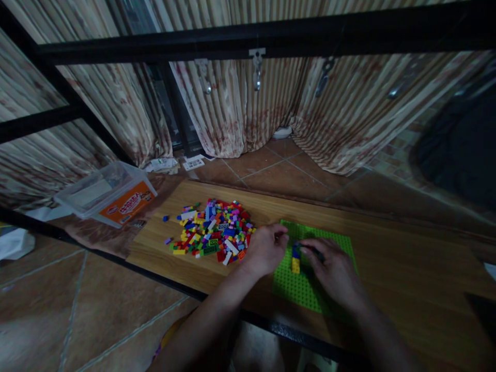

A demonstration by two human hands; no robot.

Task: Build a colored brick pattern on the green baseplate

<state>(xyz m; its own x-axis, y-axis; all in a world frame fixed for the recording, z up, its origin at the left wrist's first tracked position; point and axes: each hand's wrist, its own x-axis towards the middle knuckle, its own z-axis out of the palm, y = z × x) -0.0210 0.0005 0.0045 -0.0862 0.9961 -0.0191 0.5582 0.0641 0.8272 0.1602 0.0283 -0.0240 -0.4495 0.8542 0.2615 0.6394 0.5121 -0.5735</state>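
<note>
A green studded baseplate (337,302) lies on the wooden board. On it stands a short row of toy bricks, a yellow brick (295,265) nearest me and a blue brick (296,251) just beyond. My right hand (335,268) reaches in from the right, thumb and fingers closed at the blue brick's far end. Over the baseplate's left edge is my left hand (267,249), its fingers curled in; whatever they may hold is hidden. Left of that hand spreads a pile of loose multicoloured bricks (217,230).
A clear plastic box (93,194) with an orange label stands beyond the board's left end. The wooden board (406,268) extends far to the right. A dark metal frame bar (232,44) crosses in front of striped curtains (240,103). Papers (194,162) lie on the tiled floor.
</note>
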